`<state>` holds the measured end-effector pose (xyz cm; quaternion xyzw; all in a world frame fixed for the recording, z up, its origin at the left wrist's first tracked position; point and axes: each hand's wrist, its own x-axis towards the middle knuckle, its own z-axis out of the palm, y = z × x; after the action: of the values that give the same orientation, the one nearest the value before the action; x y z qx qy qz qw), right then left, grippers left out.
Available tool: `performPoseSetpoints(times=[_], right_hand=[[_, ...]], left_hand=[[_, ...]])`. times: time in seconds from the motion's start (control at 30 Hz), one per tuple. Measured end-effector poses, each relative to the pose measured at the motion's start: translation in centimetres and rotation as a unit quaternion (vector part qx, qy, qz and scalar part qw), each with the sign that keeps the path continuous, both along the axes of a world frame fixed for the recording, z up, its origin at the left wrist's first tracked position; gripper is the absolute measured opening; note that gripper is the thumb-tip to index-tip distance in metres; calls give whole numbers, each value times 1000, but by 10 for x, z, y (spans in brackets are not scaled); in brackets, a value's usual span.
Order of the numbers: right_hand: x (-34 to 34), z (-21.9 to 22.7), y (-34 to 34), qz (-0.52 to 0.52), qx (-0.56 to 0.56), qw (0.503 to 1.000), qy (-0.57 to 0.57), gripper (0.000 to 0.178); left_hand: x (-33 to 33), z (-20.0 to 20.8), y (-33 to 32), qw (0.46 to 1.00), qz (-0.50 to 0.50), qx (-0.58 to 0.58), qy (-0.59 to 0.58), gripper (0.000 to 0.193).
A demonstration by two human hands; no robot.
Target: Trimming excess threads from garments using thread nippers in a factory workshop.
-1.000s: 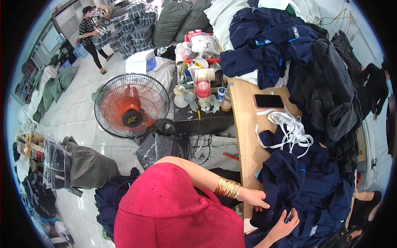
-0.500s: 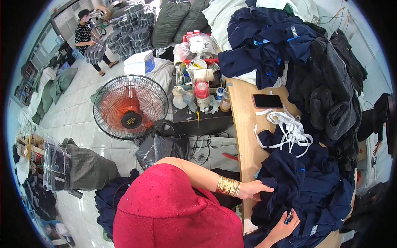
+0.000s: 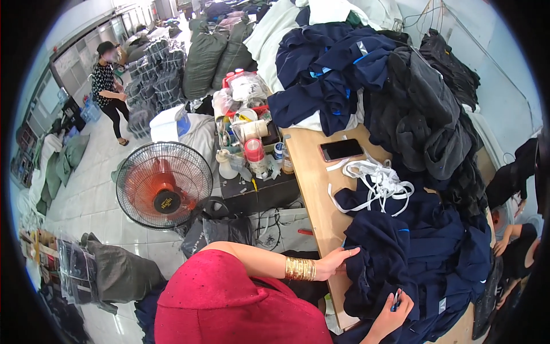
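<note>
Garments dominate the scene: a heap of navy blue fabric clothing (image 3: 424,252) covers the near end of the long wooden table (image 3: 312,172), seemingly piled within easy reach for handling piece by piece, while a second mound of navy and dark grey garments (image 3: 372,74) sits stacked at the far end, well apart from the person's hands. Beside the table on the floor stands a round wire-caged fan with orange blades (image 3: 164,186), tilted up toward the seat, probably to cool the person. Between the two piles lies a loose bundle of white cord (image 3: 375,180), and just beyond it a black smartphone (image 3: 341,149) rests flat on bare wood, likely kept clear of the cloth.

The left hand (image 3: 337,261), its wrist wearing gold bangles, lies flat with fingers stretched out and close together, pressing the edge of the nearest navy garment against the table. The right hand (image 3: 395,307) is curled, pinching a small dark tool (image 3: 396,299) between fingertips over the same garment; what kind of tool cannot be told.
</note>
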<state>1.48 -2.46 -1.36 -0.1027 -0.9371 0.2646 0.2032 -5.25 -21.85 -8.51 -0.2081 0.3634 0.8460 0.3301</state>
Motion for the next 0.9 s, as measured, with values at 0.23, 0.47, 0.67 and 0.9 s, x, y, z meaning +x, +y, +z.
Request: performPoseSetpoints(times=[0.23, 0.47, 0.67, 0.9], right_hand=[[7, -1, 6, -13, -19, 1000, 0, 16], [-7, 10, 7, -16, -79, 996, 34, 21], [-40, 3, 9, 56, -156, 985, 40, 21], [-57, 3, 5, 52, -94, 994, -17, 27]], left_hand=[[-2, 3, 8, 995, -88, 35, 34, 42], [10, 11, 21, 937, -112, -87, 318, 51], [15, 36, 13, 894, -236, -111, 364, 58], [15, 47, 5, 944, -231, -44, 233, 59]])
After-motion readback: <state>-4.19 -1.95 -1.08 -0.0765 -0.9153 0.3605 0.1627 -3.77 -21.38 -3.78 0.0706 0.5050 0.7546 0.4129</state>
